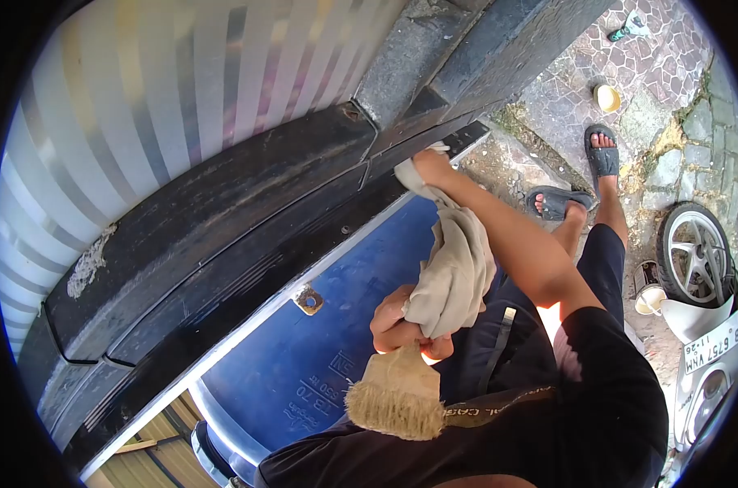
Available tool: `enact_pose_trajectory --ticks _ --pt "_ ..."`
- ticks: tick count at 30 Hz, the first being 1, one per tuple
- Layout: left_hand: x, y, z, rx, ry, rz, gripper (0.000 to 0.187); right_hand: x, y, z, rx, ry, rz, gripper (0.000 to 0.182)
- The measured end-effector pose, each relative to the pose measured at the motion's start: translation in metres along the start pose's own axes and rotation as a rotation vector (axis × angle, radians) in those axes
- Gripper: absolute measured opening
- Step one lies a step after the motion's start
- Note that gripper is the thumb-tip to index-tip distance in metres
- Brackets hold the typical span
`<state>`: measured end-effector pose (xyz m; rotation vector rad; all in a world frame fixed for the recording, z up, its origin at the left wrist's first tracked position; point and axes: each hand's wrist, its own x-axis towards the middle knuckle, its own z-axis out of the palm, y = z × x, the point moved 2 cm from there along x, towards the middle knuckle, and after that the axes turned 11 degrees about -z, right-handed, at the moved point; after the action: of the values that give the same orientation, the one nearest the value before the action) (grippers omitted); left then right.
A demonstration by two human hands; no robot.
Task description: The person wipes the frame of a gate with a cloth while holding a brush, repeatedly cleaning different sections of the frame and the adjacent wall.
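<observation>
My right hand [432, 168] reaches to the dark ledge and presses a beige cloth [450, 285] against it. Its fingers are partly covered by the fabric. The rest of the cloth hangs bunched below my right forearm, down to my left hand [395, 320]. Closed around a wide, flat brush [395, 398], my left hand sits at the cloth's lower end, and its grip is partly hidden. The brush's pale bristles point toward my chest. Beneath both hands is a blue plastic tank [296, 378] with embossed markings.
Black ledge moulding [222, 220] runs diagonally under a striped, shiny panel [182, 89]. On the paving at right are a yellowish bowl [606, 98], a scraper-like tool [627, 29], a can [648, 278] and a parked motorcycle's wheel [694, 250]. My sandalled feet stand nearby.
</observation>
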<state>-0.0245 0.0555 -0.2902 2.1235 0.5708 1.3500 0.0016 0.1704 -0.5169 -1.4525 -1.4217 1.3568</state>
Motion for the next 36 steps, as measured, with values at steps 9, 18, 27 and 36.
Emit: enact_pose_trajectory --ticks 9,18,27,36 --pt "0.045 0.04 0.005 0.229 -0.456 -0.356 0.022 -0.002 0.017 -0.004 0.036 0.04 0.305 0.039" --pt "0.027 0.029 0.001 -0.165 -0.142 -0.262 0.024 -0.021 -0.082 -0.023 0.157 0.168 -0.119 0.031" --pt "0.058 0.039 -0.007 0.43 -0.264 -0.797 0.018 -0.131 0.062 -0.041 0.812 0.004 0.005 0.038" --pt "0.016 0.036 -0.006 0.054 -0.087 -1.07 0.03 -0.169 -0.073 -0.053 1.459 -0.042 -0.292 0.045"
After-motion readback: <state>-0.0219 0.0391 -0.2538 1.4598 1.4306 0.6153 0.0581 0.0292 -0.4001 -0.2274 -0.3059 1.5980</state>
